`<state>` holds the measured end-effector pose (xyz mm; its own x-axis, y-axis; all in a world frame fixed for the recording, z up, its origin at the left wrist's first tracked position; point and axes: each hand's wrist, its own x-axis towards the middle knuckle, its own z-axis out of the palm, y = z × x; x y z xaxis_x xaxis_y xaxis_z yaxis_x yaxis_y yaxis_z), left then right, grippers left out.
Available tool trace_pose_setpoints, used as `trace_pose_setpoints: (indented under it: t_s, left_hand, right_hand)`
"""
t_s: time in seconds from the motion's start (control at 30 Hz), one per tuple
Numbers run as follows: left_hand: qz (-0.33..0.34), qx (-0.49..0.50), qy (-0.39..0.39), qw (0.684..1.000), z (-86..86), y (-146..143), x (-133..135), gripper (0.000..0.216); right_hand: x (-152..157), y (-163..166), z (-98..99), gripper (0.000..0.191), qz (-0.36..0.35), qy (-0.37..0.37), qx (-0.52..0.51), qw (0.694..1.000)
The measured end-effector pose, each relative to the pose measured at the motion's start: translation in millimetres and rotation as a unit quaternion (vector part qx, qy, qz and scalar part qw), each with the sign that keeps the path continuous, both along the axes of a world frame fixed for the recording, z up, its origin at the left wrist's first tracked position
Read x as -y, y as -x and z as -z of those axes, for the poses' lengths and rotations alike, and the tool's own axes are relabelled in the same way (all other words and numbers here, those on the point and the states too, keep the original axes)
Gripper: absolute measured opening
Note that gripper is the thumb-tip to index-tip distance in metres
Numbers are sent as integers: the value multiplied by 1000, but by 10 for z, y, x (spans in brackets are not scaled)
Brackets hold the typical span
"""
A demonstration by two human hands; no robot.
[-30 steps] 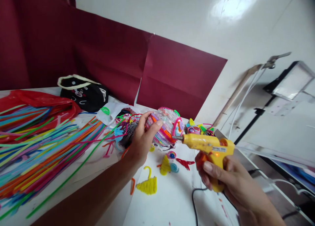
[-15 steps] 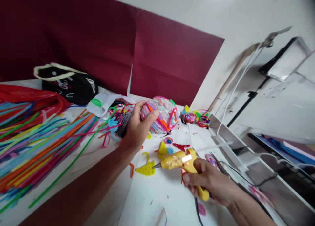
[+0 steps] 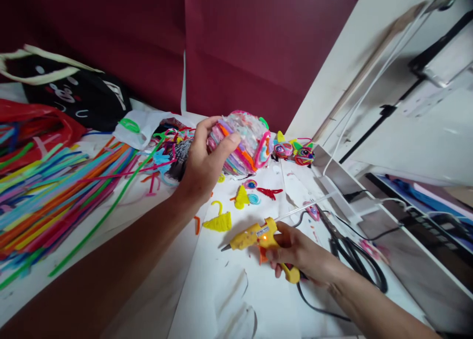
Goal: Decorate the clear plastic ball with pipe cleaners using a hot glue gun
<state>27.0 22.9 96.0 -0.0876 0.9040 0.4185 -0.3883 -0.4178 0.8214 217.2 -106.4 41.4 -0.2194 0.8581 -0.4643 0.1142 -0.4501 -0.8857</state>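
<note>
Your right hand (image 3: 297, 253) has come down and away from the ball (image 3: 249, 144) since the first frame, and the yellow glue gun (image 3: 246, 237) it carries now sits low over the near part of the white table (image 3: 210, 289). Your fingers and thumb are closed around the gun's handle, beside the orange trigger (image 3: 263, 255); a small orange light glows on its side. Its nozzle points left and slightly down; whether it touches the surface, you cannot tell from this view. A pale glue stick (image 3: 305, 207) juts from the back.

Your left hand (image 3: 207, 159) stays clamped on the ball's left side, thumb across the near face and fingers over the top. Striped with coloured fuzzy strips around a pale patch, the ball is at the back of the table, in front of the maroon sheet (image 3: 254, 48).

Between your hands lie a yellow triangular piece (image 3: 219, 222) with a hook, a yellow cone-shaped piece (image 3: 242, 197), a blue coil (image 3: 254, 199) touching or just beside it, a purple-and-pink coil (image 3: 251, 184) and a red piece (image 3: 270, 193). Right of the ball stand two colourful figures (image 3: 304, 154).

Farther out, black-handled scissors (image 3: 353, 260) lie beyond your right wrist. To your left spread the pipe cleaners (image 3: 74, 196), with a red bag (image 3: 55, 127) and a black bag (image 3: 96, 95) behind them.
</note>
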Motion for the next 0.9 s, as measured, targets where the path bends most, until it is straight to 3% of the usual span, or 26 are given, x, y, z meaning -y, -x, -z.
trace_pose_setpoints:
  t_s: [0.27, 0.37, 0.47, 0.53, 0.7, 0.77, 0.9]
  left_hand:
    - [5, -12, -28, 1000, 58, -10, -5, 43]
    - [-4, -43, -37, 998, 84, 6, -31, 43]
    - [-20, -68, -46, 996, 105, 26, -44, 42]
    - [-20, -77, -42, 996, 111, 29, -33, 42]
    - [-8, -98, -38, 994, 108, 9, 34, 49]
    - [-13, -115, -35, 993, 106, 2, 57, 51]
    - [-32, -144, -46, 988, 116, -3, 78, 53]
  right_hand:
    - [-28, -5, 147, 52, -4, 9, -8, 1000]
    - [-24, -80, 183, 46, -47, -53, 114, 991]
    - [-51, -151, 87, 38, -63, -186, 322, 926]
    - [-101, -145, -58, 34, -16, -279, 375, 884]
    - [-302, 106, -480, 38, 136, -520, 292, 791]
    - [-391, 238, -583, 40, 163, -563, 265, 766]
    - [-540, 420, -643, 40, 194, -588, 230, 750]
